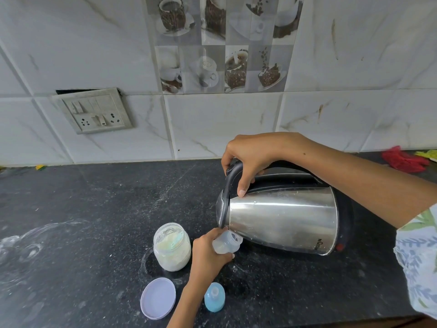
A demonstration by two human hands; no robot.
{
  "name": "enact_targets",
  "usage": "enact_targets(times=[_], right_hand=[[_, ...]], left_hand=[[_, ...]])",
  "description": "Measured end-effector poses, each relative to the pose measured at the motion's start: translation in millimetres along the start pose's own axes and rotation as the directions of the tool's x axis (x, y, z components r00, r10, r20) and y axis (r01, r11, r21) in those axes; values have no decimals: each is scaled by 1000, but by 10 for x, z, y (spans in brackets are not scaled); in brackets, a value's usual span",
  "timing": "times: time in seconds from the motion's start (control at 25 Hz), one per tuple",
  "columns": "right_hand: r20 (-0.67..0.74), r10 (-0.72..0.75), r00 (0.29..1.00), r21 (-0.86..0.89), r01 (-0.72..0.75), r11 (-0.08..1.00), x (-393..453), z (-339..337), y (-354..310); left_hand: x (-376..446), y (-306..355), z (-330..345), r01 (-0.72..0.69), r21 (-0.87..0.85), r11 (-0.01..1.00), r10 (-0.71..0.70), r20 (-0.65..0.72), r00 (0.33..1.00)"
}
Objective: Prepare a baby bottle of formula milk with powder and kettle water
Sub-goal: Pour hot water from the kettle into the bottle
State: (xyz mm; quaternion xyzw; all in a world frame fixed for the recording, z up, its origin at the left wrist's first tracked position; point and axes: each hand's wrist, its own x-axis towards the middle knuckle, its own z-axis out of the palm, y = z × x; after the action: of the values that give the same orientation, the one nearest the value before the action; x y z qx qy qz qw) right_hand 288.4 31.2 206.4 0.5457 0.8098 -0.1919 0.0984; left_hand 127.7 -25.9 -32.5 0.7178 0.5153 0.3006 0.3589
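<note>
My right hand (250,159) grips the black handle of a steel kettle (283,218), which is tipped far to the left above the counter. Its spout end sits right at the open mouth of a small clear baby bottle (225,243). My left hand (208,254) holds that bottle tilted toward the kettle, with pale contents visible inside. An open jar of white formula powder (172,247) with a scoop inside stands just left of my left hand. The jar's pale lid (158,298) lies flat near the front edge. The blue bottle teat cap (214,297) stands beside my left wrist.
The black stone counter (94,209) carries spilled powder smears at the left. A switch and socket panel (94,111) is on the tiled wall behind. Red and yellow cloth (404,159) lies at the far right by the wall.
</note>
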Motion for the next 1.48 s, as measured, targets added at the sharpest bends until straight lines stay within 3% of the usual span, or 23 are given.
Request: enact_targets(times=[0.96,1.48], right_hand=[[32,-8,999,31,7,1000,3,35,14],[-104,-57,993,160,73,984,-289,189,320]], left_hand=[[-38,115,-27,-13,-26,1000,12,-41,999],[-21,18,-11,-5,-45,999,4,-35,999]])
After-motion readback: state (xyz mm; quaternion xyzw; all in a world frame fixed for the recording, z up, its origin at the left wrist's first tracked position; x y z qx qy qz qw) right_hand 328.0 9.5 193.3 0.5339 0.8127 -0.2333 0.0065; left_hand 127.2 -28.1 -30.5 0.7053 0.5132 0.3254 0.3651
